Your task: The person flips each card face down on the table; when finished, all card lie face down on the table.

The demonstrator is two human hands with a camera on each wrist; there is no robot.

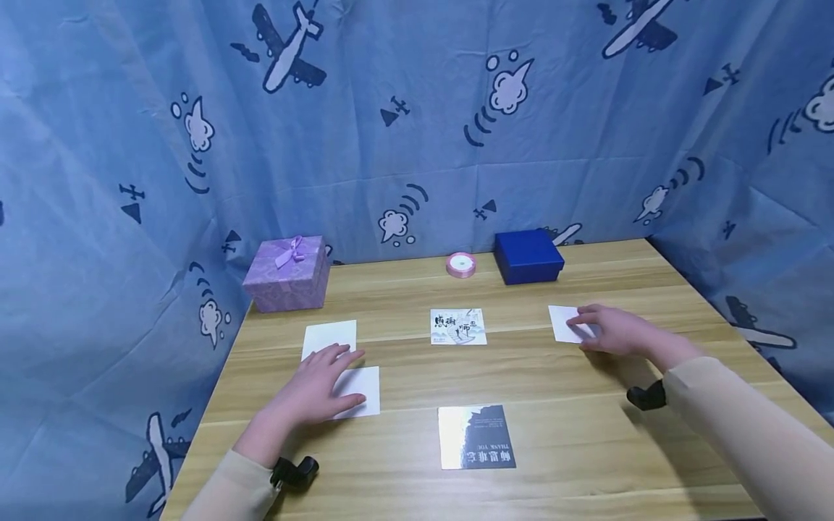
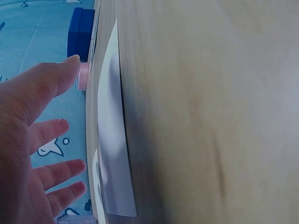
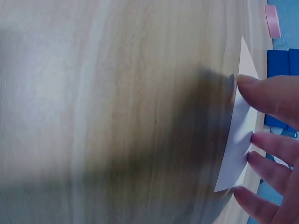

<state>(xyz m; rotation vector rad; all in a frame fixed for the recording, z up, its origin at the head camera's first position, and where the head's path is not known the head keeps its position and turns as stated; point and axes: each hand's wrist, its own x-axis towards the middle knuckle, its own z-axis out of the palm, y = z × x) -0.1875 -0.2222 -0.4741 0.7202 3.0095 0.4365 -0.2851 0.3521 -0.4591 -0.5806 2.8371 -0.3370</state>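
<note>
My left hand (image 1: 319,387) is held above two white cards at the left of the table, fingers spread and holding nothing. The nearer white card (image 1: 365,391) lies partly beneath it; the farther white card (image 1: 331,335) is just past its fingertips. In the left wrist view, a gap separates the fingers from the nearer card (image 2: 112,140). On the right, my right hand (image 1: 609,331) reaches over another white card (image 1: 562,323), which lies flat. The right wrist view has the thumb at this card's (image 3: 236,135) near edge and the other fingertips along its far side.
A printed card (image 1: 458,327) with writing lies mid-table, and a dark and silver card (image 1: 477,438) lies nearer. Along the back stand a purple gift box (image 1: 289,273) with a bow, a pink ribbon roll (image 1: 461,265) and a blue box (image 1: 529,257). Blue curtain (image 1: 417,130) hangs behind.
</note>
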